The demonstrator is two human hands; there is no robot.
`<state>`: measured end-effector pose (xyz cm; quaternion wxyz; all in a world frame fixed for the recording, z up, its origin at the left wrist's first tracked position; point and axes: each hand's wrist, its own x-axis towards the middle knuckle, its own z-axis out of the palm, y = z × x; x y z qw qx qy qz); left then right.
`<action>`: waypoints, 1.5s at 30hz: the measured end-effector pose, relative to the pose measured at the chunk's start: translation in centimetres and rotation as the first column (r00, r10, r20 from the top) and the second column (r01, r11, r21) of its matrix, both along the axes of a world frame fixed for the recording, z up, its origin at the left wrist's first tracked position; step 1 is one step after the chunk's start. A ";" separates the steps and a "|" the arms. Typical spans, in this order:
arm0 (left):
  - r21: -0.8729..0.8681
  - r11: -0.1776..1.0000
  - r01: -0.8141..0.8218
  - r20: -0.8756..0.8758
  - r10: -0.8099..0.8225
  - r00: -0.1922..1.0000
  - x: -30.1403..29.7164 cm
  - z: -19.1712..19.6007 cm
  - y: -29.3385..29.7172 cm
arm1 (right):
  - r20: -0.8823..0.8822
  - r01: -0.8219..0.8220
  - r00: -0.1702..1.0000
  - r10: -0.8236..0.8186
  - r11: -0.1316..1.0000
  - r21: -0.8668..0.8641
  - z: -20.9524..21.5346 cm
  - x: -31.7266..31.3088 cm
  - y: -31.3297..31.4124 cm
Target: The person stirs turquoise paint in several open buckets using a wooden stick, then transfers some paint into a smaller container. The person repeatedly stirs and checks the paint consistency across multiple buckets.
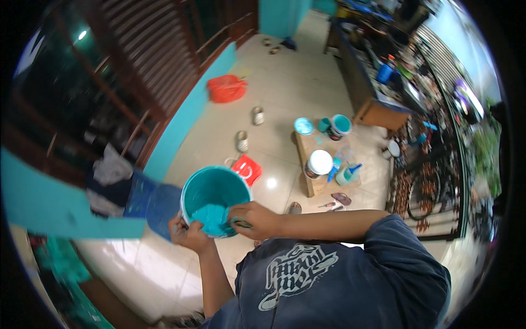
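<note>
A teal paint bucket (215,189) is held up in front of me, well above the tiled floor. Teal paint (210,214) pools in its lower part. My left hand (187,233) grips the bucket's near rim from the left. My right hand (252,218) is closed at the bucket's right rim, smeared with paint; what it holds cannot be made out, since the fingers hide it.
Below on the floor, a low wooden bench (318,164) carries paint cans, a white-lidded tin (318,163) and bottles. A red tray (247,169), small tins (241,140) and an orange bag (226,88) lie on the tiles. A teal-painted wall (186,118) runs along the left. A cluttered counter (378,71) stands at right.
</note>
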<state>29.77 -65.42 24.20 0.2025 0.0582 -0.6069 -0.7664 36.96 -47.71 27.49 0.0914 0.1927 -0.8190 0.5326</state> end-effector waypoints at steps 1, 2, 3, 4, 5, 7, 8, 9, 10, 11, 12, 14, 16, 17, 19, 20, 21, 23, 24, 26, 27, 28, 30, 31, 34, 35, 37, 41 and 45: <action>0.006 0.999 0.040 -0.009 -0.040 0.999 -0.5 -0.3 1.0 | 0.025 0.038 0.999 -0.037 0.998 -0.045 -0.4 -0.3 0.7; -0.008 0.999 0.053 -0.066 -0.053 0.996 -1.1 -0.7 2.2 | 0.049 0.076 0.996 -0.072 0.993 -0.090 -0.8 -0.8 1.6; -0.112 0.993 0.036 -0.013 -0.037 0.999 -1.9 -0.8 3.0 | 0.019 0.113 0.994 -0.112 0.982 -0.154 -1.2 -1.4 2.4; -0.200 0.979 0.050 -0.018 -0.055 0.998 -2.6 -0.9 3.9 | -0.001 0.157 0.987 -0.158 0.979 -0.127 -1.6 -2.3 3.0; -0.276 0.958 0.082 0.000 -0.085 0.996 -3.0 -0.8 4.8 | -0.075 0.212 0.972 -0.221 0.971 -0.110 -1.9 -3.0 4.0; -0.296 0.939 0.174 -0.059 -0.200 0.978 -3.6 -0.6 8.2 | -0.065 0.236 0.968 -0.243 0.967 -0.097 -2.2 -4.2 7.2; -0.299 0.934 0.197 -0.066 -0.227 0.972 -4.1 -0.4 9.9 | -0.119 0.289 0.948 -0.294 0.956 -0.059 -2.2 -4.8 8.8; -0.254 0.942 0.219 -0.006 -0.228 0.974 -4.8 -0.1 12.0 | -0.182 0.334 0.925 -0.333 0.942 -0.026 -2.1 -5.3 10.7; -0.351 0.927 0.134 -0.107 -0.182 0.978 -5.2 0.2 14.0 | -0.228 0.370 0.907 -0.354 0.929 0.026 -1.9 -5.8 12.7; -0.426 0.904 0.040 -0.252 -0.161 0.954 -6.1 0.4 16.5 | -0.268 0.396 0.892 -0.364 0.915 0.076 -1.6 -6.1 14.9; -0.414 0.902 0.122 -0.185 -0.215 0.959 -6.5 0.4 18.4 | -0.233 0.434 0.887 -0.398 0.891 0.130 -1.6 -5.9 17.1; -0.383 0.894 0.232 -0.132 -0.302 0.944 -7.6 0.4 22.6 | -0.157 0.475 0.879 -0.450 0.850 0.226 -1.6 -5.1 21.1; -0.348 0.893 0.286 -0.159 -0.357 0.921 -8.8 0.8 26.6 | -0.163 0.533 0.846 -0.508 0.789 0.305 -1.6 -3.6 24.2; -0.347 0.896 0.277 -0.177 -0.353 0.919 -9.2 0.8 28.6 | -0.165 0.551 0.833 -0.528 0.761 0.342 -1.6 -3.0 25.4; -0.307 0.897 0.317 -0.160 -0.377 0.912 -10.0 0.7 32.7 | -0.121 0.575 0.813 -0.570 0.752 0.322 -1.8 -2.1 27.4; -0.296 0.895 0.334 -0.147 -0.389 0.910 -10.5 0.7 34.4 | -0.096 0.587 0.803 -0.588 0.754 0.294 -1.9 -1.9 28.1; -0.301 0.889 0.344 -0.157 -0.402 0.902 -11.1 0.6 36.1 | -0.047 0.594 0.797 -0.602 0.768 0.239 -2.1 -1.9 29.0; -0.310 0.879 0.363 -0.173 -0.427 0.887 -12.3 0.6 39.8 | -0.008 0.618 0.779 -0.627 0.765 0.181 -2.2 -3.2 31.1; -0.281 0.877 0.389 -0.175 -0.445 0.878 -12.8 0.6 41.6 | -0.008 0.637 0.767 -0.642 0.759 0.133 -2.3 -4.0 32.2; -0.221 0.871 0.438 -0.175 -0.477 0.861 -13.6 0.7 45.0 | -0.028 0.667 0.745 -0.666 0.745 0.031 -2.3 -6.3 34.8; -0.199 0.858 0.473 -0.149 -0.503 0.851 -14.0 0.8 46.6 | -0.039 0.681 0.731 -0.681 0.732 -0.019 -2.2 -7.4 36.4; -0.174 0.844 0.506 -0.129 -0.529 0.839 -14.5 1.1 48.3 | -0.010 0.702 0.710 -0.704 0.708 -0.071 -2.0 -8.6 38.1; -0.145 0.820 0.554 -0.101 -0.570 0.816 -15.6 1.4 52.0 | 0.038 0.737 0.668 -0.743 0.654 -0.172 -1.5 -11.1 41.8; -0.141 0.803 0.579 -0.095 -0.594 0.799 -16.3 1.5 54.1 | -0.036 0.776 0.619 -0.784 0.619 -0.125 -1.3 -11.8 44.1; -0.155 0.722 0.675 -0.059 -0.688 0.723 -19.1 0.7 60.0 | -0.171 0.881 0.468 -0.867 0.473 0.012 -1.7 -12.6 50.3; -0.157 0.694 0.703 -0.050 -0.717 0.696 -20.0 0.2 61.9 | -0.166 0.907 0.421 -0.892 0.416 0.063 -2.0 -12.5 52.0; -0.165 0.611 0.774 -0.010 -0.786 0.619 -22.2 -0.3 65.2 | -0.099 0.933 0.335 -0.937 0.315 0.173 -2.2 -12.3 54.5; -0.137 0.368 0.920 0.154 -0.909 0.386 -24.6 -0.2 71.6 | -0.007 0.951 0.162 -0.987 0.154 0.268 -2.3 -12.2 55.0; -0.040 0.210 0.977 0.011 -0.978 0.210 -25.3 0.6 77.1 | 0.013 0.978 0.068 -0.998 0.069 0.195 -1.7 -14.7 54.7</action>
